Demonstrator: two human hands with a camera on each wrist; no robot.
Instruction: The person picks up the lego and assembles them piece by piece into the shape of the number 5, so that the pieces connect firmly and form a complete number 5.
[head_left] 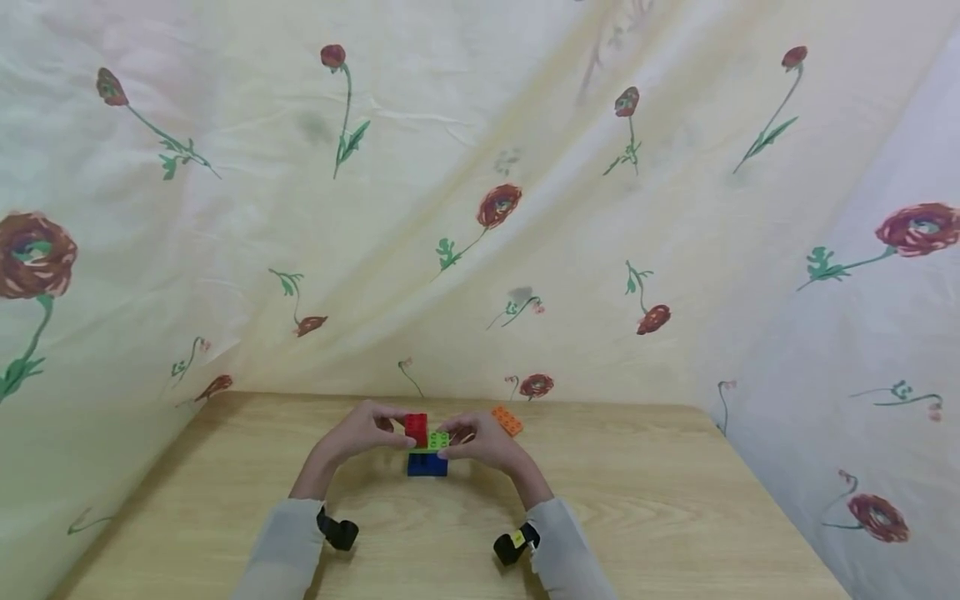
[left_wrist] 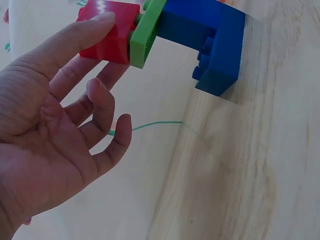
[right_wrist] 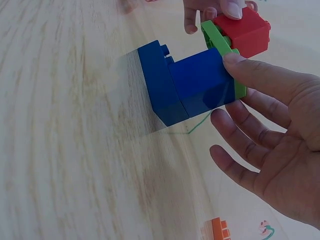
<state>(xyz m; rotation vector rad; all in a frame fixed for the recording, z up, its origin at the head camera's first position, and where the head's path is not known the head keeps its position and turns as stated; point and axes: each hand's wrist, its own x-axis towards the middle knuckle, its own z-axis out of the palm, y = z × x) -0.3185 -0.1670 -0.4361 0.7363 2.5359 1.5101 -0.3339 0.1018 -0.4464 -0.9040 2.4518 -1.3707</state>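
Observation:
My left hand (head_left: 358,435) pinches a red brick (left_wrist: 107,30) between thumb and fingers. The red brick sits at the left end of a flat green plate brick (left_wrist: 145,42), with green studs showing in a narrow gap between them. Under the plate's other end is a blue brick (right_wrist: 202,77), standing on a longer blue brick (right_wrist: 157,85) that rests on the table. My right hand (head_left: 486,442) pinches the green plate's right end, its thumb on the edge by the upper blue brick. Whether the red brick is fully pressed down, I cannot tell.
An orange flat brick (head_left: 507,421) lies near the back of the wooden table (head_left: 660,500), just beyond the right hand. A flowered cloth (head_left: 420,250) hangs behind the table and along both sides. Each wrist carries a small black camera.

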